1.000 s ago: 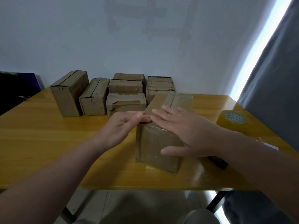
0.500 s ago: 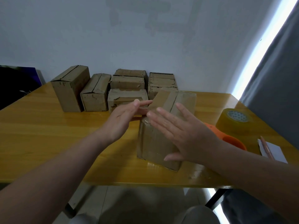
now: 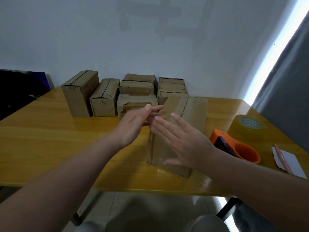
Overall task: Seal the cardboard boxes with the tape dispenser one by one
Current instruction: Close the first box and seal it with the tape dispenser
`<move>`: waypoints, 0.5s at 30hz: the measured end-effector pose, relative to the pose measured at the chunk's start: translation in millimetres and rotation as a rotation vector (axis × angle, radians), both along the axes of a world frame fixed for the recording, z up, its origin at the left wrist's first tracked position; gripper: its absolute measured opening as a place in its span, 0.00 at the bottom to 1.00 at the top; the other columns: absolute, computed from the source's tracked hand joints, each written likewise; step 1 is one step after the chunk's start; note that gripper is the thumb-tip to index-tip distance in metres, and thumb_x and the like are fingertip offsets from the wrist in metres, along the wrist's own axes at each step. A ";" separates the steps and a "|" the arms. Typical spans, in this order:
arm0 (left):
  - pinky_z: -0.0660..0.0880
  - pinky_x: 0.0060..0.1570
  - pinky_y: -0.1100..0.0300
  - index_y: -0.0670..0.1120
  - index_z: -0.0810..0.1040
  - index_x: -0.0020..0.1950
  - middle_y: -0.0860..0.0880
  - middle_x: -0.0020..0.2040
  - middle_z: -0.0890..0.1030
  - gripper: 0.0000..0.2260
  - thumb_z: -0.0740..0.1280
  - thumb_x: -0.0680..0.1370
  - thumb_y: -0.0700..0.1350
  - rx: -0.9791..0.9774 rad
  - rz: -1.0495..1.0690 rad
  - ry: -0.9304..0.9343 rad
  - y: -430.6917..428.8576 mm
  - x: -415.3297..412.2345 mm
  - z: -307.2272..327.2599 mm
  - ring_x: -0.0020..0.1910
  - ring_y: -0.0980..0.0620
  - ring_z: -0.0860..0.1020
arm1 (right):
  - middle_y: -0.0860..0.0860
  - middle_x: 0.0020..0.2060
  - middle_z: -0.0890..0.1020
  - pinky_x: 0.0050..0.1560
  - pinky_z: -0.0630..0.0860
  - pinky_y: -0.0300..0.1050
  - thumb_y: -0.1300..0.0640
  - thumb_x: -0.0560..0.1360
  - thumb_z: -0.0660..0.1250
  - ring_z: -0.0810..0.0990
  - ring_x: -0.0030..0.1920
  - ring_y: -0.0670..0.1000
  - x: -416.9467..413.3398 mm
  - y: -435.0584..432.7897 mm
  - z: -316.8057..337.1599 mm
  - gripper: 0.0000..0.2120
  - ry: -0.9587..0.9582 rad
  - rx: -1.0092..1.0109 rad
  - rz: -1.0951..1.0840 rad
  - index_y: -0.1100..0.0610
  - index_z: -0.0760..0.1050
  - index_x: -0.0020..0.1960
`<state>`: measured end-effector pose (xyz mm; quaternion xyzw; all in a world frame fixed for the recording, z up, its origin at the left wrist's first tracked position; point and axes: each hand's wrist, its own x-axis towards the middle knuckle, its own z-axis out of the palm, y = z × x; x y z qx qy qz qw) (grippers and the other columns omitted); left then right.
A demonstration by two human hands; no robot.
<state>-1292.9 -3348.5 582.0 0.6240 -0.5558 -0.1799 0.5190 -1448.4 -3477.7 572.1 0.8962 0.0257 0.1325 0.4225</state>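
Both hands, left hand [image 3: 133, 125] and right hand [image 3: 181, 142], have lifted, fingers straight, off the box [image 3: 189, 111]

A glossy yellow-brown wooden table [image 3: 50, 139] stands against a plain white wall [image 3: 150, 39]. Near its right edge lies a white slip of paper [image 3: 294, 163] with a pinkish pencil [image 3: 282, 159] resting across it. A grey curtain [image 3: 287, 91] hangs at the right beside a bright strip of daylight [image 3: 274, 52]. A dark flat panel [image 3: 20, 91] leans at the far left.

The box [image 3: 187, 114] stands near the table's [image 3: 50, 134] front edge; five boxes [image 3: 123, 92] behind; tape dispenser [image 3: 234, 148] right.
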 end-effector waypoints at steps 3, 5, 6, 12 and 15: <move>0.72 0.56 0.69 0.52 0.72 0.69 0.55 0.59 0.80 0.24 0.47 0.80 0.59 -0.015 0.013 -0.041 -0.1 -0.6 -0.5 0.60 0.62 0.76 | 0.64 0.72 0.36 0.73 0.34 0.61 0.27 0.73 0.38 0.35 0.74 0.61 0.4 -1.9 -3.5 0.50 0.002 -0.010 0.014 0.68 0.30 0.73; 0.73 0.56 0.69 0.52 0.72 0.69 0.54 0.59 0.80 0.25 0.48 0.79 0.60 -0.017 0.015 -0.058 0.5 -0.8 -0.9 0.60 0.62 0.76 | 0.64 0.71 0.35 0.73 0.34 0.61 0.27 0.73 0.37 0.34 0.73 0.61 -1.3 -3.0 -6.0 0.50 0.005 -0.028 0.027 0.69 0.29 0.73; 0.73 0.57 0.68 0.51 0.72 0.69 0.54 0.59 0.81 0.25 0.48 0.79 0.60 -0.014 0.014 -0.053 0.7 -1.0 -1.2 0.60 0.62 0.76 | 0.65 0.71 0.34 0.72 0.33 0.61 0.27 0.73 0.38 0.34 0.73 0.61 -3.8 -3.9 -7.4 0.51 0.009 -0.036 0.023 0.69 0.29 0.73; 0.71 0.63 0.57 0.52 0.72 0.68 0.53 0.58 0.81 0.26 0.49 0.78 0.63 0.004 0.015 -0.062 -1.2 -4.2 -1.4 0.61 0.61 0.76 | 0.60 0.75 0.39 0.73 0.32 0.59 0.26 0.71 0.50 0.35 0.75 0.59 -26.5 -7.3 -7.8 0.53 0.074 -0.083 -0.028 0.65 0.36 0.76; 0.70 0.63 0.60 0.54 0.72 0.68 0.56 0.58 0.81 0.27 0.48 0.76 0.65 0.019 0.033 -0.080 -1.9 -7.4 0.2 0.61 0.63 0.75 | 0.57 0.76 0.50 0.75 0.37 0.57 0.27 0.68 0.60 0.42 0.75 0.54 -42.6 -14.8 -6.1 0.52 0.073 -0.034 0.031 0.61 0.46 0.76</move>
